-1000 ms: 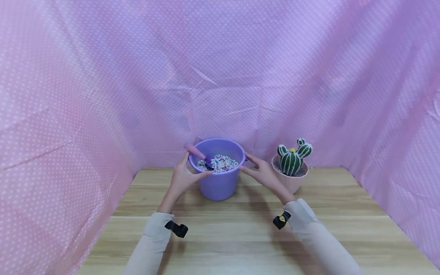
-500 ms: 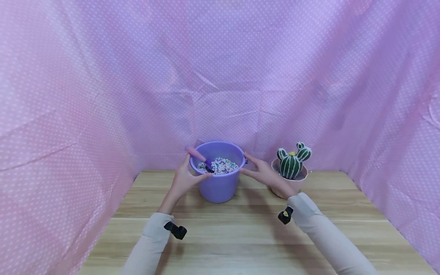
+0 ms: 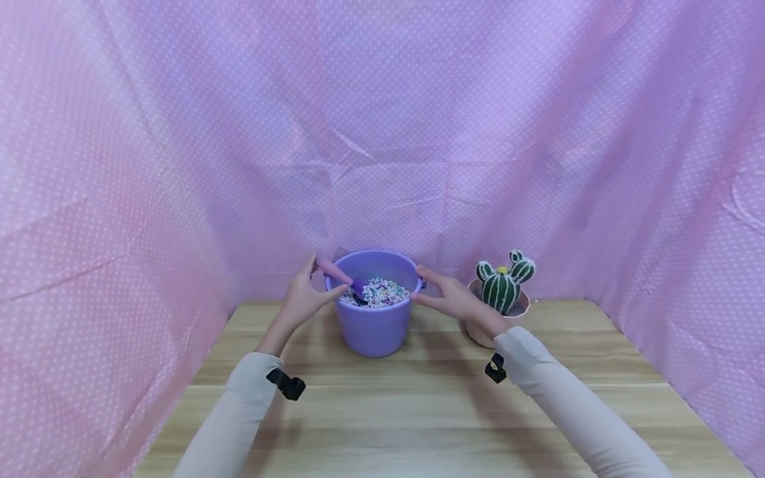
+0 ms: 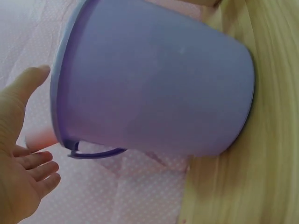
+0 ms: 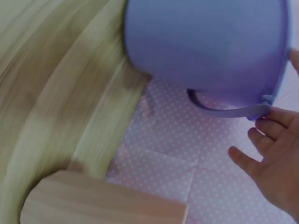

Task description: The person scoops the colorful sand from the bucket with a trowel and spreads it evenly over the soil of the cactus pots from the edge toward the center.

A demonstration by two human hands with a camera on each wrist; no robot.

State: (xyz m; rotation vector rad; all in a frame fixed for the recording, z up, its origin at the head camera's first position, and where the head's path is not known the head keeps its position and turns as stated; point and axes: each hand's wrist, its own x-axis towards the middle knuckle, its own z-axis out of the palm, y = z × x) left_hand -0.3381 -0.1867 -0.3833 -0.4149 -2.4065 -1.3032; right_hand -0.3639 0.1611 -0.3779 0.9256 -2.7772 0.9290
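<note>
A purple bucket (image 3: pixel 374 332) stands upright on the table, holding many small pale and coloured beads (image 3: pixel 384 294). A scoop-like tool with a pink handle (image 3: pixel 333 269) leans over its left rim, its dark end among the beads. At that side, my left hand (image 3: pixel 301 297) has thumb and fingers spread; in the left wrist view the thumb is apart from the rim and the fingers lie near the pink handle (image 4: pixel 41 139). My right hand (image 3: pixel 454 299) touches the right rim with thumb and fingertips, by the hinge of the bucket's handle (image 5: pixel 229 112).
A knitted cactus (image 3: pixel 501 291) in a pale pink pot (image 3: pixel 478 334) stands right of the bucket, close behind my right forearm. The wooden table (image 3: pixel 382 411) meets a pink dotted cloth (image 3: pixel 382 179) at the back and sides.
My left hand has drawn back to the left, its thumb leaving the front of the rim. My right hand stays at the right rim. The bucket appears unmoved on the table.
</note>
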